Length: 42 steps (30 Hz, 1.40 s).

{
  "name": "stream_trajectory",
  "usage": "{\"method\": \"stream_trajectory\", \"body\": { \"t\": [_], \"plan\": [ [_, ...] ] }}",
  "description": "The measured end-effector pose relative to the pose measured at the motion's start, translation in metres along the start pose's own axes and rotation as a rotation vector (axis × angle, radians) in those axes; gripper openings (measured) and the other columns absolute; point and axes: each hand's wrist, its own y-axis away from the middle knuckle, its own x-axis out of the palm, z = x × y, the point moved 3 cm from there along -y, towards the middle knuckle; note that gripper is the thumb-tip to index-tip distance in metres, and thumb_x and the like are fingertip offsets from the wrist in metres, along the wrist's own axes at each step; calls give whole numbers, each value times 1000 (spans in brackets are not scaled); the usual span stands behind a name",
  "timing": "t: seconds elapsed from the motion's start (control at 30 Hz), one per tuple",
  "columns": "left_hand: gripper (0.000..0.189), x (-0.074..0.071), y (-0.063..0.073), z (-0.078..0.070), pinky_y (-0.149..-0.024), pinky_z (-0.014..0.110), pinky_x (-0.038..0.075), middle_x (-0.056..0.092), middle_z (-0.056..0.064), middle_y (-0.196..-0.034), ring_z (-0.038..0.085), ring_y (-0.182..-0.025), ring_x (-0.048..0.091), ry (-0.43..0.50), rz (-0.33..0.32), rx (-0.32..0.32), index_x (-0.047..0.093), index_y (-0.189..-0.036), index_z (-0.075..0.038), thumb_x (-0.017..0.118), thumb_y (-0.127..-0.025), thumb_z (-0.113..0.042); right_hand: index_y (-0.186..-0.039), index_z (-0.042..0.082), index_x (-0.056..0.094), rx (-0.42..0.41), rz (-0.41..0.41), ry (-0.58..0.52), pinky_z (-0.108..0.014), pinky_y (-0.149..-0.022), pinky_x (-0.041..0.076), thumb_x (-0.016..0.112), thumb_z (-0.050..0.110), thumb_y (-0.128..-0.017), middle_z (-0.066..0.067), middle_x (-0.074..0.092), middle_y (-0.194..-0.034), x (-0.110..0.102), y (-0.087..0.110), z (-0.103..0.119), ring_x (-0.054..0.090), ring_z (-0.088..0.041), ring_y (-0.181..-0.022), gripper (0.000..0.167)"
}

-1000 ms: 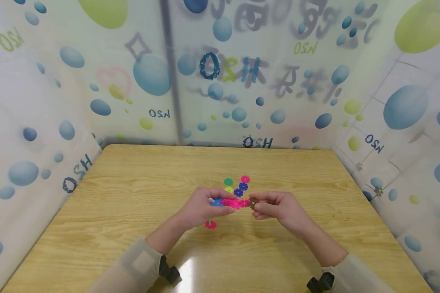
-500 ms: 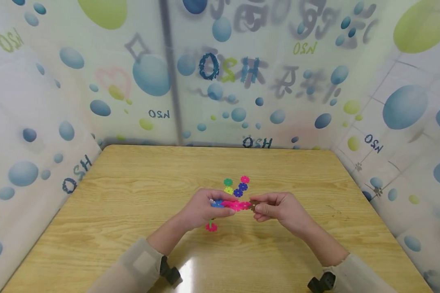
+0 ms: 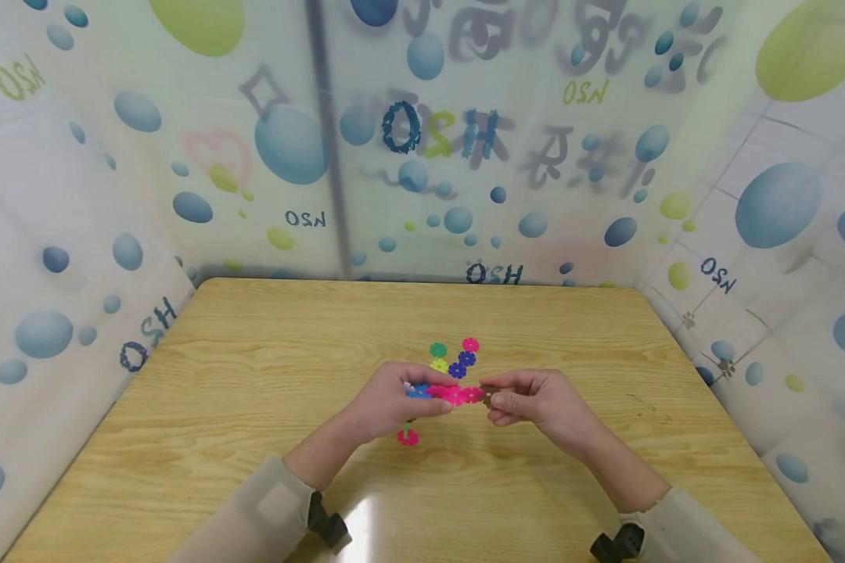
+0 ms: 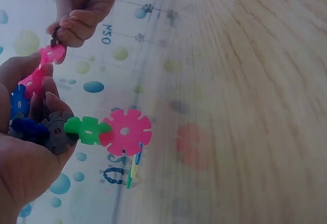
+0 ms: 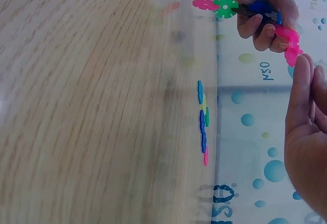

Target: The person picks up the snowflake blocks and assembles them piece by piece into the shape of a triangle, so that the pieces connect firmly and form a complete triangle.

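Note:
My left hand (image 3: 383,400) grips a chain of notched plastic snowflake discs, with pink discs (image 3: 454,395) and a blue disc (image 3: 418,390) between its thumb and fingers. Out of the palm side runs a grey disc (image 4: 57,131), joined to a green disc (image 4: 88,130) and a pink end disc (image 4: 126,132), which hangs below the hand in the head view. At the chain's right end, my right hand (image 3: 545,403) pinches a brown disc (image 3: 487,394) between thumb and index finger. The brown disc sits right at the last pink disc's edge, partly hidden by the fingertips.
Just beyond the hands on the wooden table (image 3: 289,336) lie more discs: a green one (image 3: 438,349), a yellow one (image 3: 440,365), two dark blue ones (image 3: 458,371) and a pink one (image 3: 470,345). Patterned sheets (image 3: 422,211) enclose the table's back and sides.
The brown disc has turned more edge-on in my right fingers. The pink end disc below my left hand has shifted slightly down; both hands have otherwise hardly moved.

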Motion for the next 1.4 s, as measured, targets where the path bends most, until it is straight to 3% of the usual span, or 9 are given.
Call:
{"method": "stream_trajectory", "body": {
  "t": [0.2, 0.47, 0.77, 0.87, 1.1, 1.27, 1.4],
  "plan": [
    [29, 0, 0, -1, -70, 26, 50, 80, 1, -118, 22, -98, 61, -5, 4, 0, 85, -122, -24, 90, -93, -28, -144, -13, 62, -4, 20, 18, -34, -89, 67, 71, 16, -108, -14, 82, -123, -1, 1, 0, 82, -13, -94, 48],
    [29, 0, 1, -2, -67, 25, 48, 79, 1, -118, 22, -92, 59, -22, 6, -10, 85, -121, -25, 91, -93, -29, -143, -12, 65, 8, 35, -3, -33, -89, 67, 71, 15, -108, -25, 79, -126, -1, 1, 2, 82, -14, -94, 44],
    [30, 0, 1, -4, -66, 26, 48, 78, 2, -114, 19, -81, 57, -28, 23, -22, 85, -121, -25, 91, -93, -30, -141, -11, 66, -1, 73, -5, -32, -88, 67, 73, 20, -107, -5, 84, -114, -3, 0, 1, 82, -13, -93, 47],
    [29, 0, 0, -4, -68, 27, 49, 78, 2, -115, 20, -87, 59, -37, 26, -20, 84, -122, -26, 90, -94, -31, -142, -10, 66, 6, 68, -3, -33, -89, 67, 74, 21, -107, -5, 83, -114, -4, 0, 0, 82, -13, -94, 48],
    [33, -3, 0, -7, -93, 36, 56, 73, -2, -132, 24, -125, 60, -61, 9, 7, 80, -127, -27, 85, -97, -38, -146, -7, 64, 32, 23, -7, -35, -93, 67, 73, 22, -107, -9, 81, -120, -5, 0, 1, 81, -16, -97, 50],
    [33, -6, 1, -6, -92, 37, 59, 73, 1, -131, 26, -121, 62, -14, 28, -11, 79, -127, -24, 85, -98, -38, -148, 0, 65, 10, 22, 42, -38, -94, 67, 75, 26, -106, -19, 76, -132, -4, 0, 0, 79, -23, -104, 50],
    [34, -6, 1, -4, -89, 36, 60, 73, 3, -129, 26, -112, 66, 45, 42, -42, 79, -127, -23, 85, -98, -38, -148, 9, 68, -87, -3, 169, -33, -95, 65, 79, 25, -103, -17, 73, -137, 0, 0, -1, 73, -33, -117, 48]
  ]
}}
